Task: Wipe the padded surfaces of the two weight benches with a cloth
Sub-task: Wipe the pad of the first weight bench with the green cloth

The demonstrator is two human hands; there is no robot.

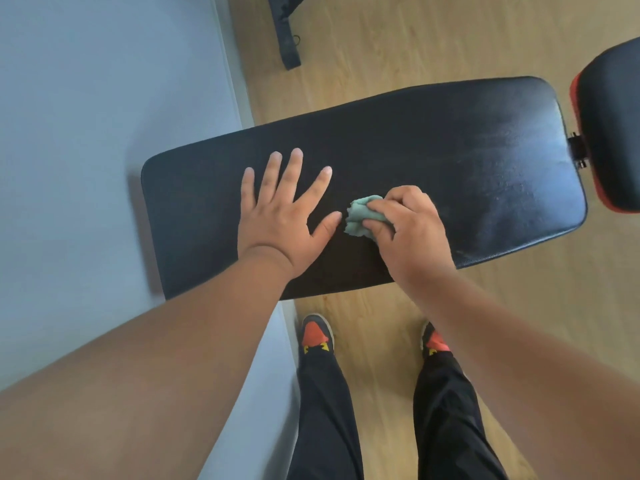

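cloth (360,216) bunched in right hand (408,230) grip

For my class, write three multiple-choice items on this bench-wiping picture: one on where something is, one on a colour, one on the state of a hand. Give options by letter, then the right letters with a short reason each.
1. Where is the cloth?
A. on the wood floor
B. on the black bench pad, under the right hand
C. draped over the left forearm

2. What colour is the cloth?
A. pale green
B. red
C. white

3. How does the left hand lie?
A. curled round the cloth
B. raised clear of the bench
C. flat on the pad, fingers spread

Answers:
1 B: the right hand holds the bunched cloth against the pad, near its middle.
2 A: the bunched fabric showing past the fingers is pale green.
3 C: the palm lies on the pad with straight, splayed fingers and holds nothing.
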